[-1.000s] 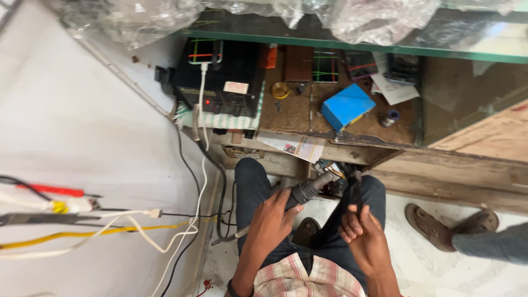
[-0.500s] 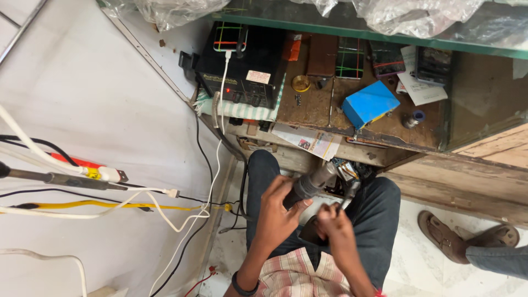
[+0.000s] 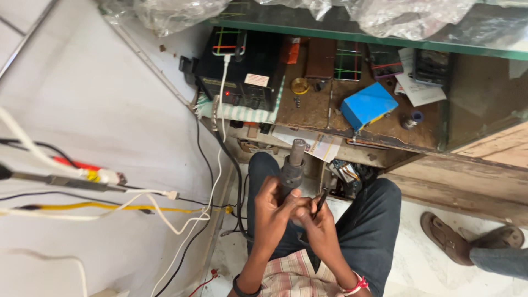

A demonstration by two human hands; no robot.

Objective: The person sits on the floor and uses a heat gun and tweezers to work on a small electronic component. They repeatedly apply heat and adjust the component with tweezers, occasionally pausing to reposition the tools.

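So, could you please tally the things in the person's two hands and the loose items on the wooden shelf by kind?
Grey hot-air tool in the left hand: 1
Dark thin tool in the right hand: 1
Blue box: 1
Black power unit: 1
Round yellow tin: 1
Total: 5

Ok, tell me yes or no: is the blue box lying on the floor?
No, the blue box lies on the wooden shelf, above the floor.
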